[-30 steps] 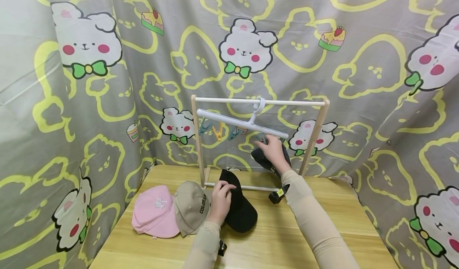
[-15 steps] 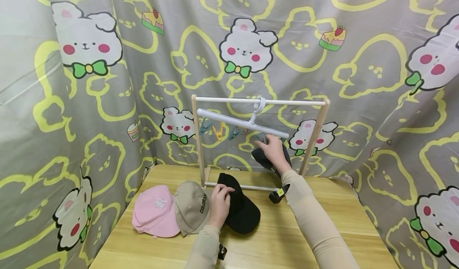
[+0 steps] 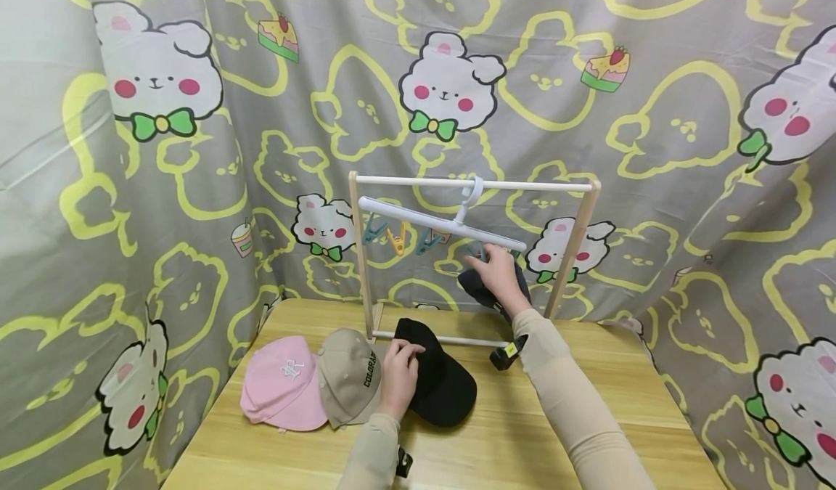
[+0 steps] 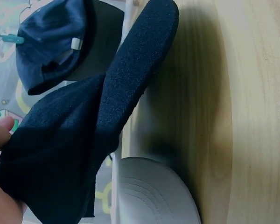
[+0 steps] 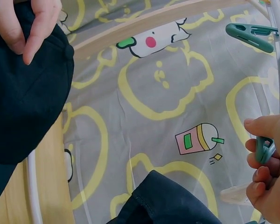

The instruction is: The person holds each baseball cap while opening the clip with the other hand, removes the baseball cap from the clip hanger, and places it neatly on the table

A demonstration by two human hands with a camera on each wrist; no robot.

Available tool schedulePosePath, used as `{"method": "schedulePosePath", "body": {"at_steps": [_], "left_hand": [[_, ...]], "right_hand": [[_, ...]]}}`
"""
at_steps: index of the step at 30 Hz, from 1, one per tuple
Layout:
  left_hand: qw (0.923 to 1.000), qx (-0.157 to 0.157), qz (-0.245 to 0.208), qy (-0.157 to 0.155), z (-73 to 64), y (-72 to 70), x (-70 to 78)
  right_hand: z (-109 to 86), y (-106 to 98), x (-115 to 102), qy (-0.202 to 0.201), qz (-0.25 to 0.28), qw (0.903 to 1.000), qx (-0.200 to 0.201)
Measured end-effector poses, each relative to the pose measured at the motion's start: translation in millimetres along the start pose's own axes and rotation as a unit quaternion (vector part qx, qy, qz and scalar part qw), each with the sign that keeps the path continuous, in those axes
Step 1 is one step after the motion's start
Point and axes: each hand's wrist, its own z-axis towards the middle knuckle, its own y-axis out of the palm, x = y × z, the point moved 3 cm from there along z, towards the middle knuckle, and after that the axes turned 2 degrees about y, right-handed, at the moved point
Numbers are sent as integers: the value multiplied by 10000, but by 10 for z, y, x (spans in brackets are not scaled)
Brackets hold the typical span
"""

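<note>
In the head view, the right hand [image 3: 498, 279] and its wrist cover much of the navy cap [image 4: 56, 42] below the low end of the hanger [image 3: 418, 218], and we cannot make out its fastening. The left wrist view settles that: a teal clip [image 4: 12, 38] bites the navy cap's edge. The right wrist view cuts the navy cap off along the bottom but shows the right hand plainly, its thumb and curled fingers pinching a green clip [image 5: 265, 150] (hardly visible from the head). The left hand [image 3: 400, 375] hides the back of the black cap [image 3: 444, 392], which sits in front of the rack [image 3: 572, 261]; the right wrist view shows thumb and finger close together, pinching its crown. Whether the black cap touches the table [image 3: 522, 432] we cannot tell. Beside it, the beige cap [image 3: 345, 381] partly covers the pink cap [image 3: 277, 392], and the end of its lettering is hard to read.
</note>
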Motion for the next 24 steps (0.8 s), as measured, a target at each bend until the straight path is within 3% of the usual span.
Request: {"method": "schedulePosePath", "body": {"at_steps": [24], "left_hand": [[9983,-193,206,-504,-156,-23,-83]], "right_hand": [[-17,-12,-11,-53,40,10000,28]]}}
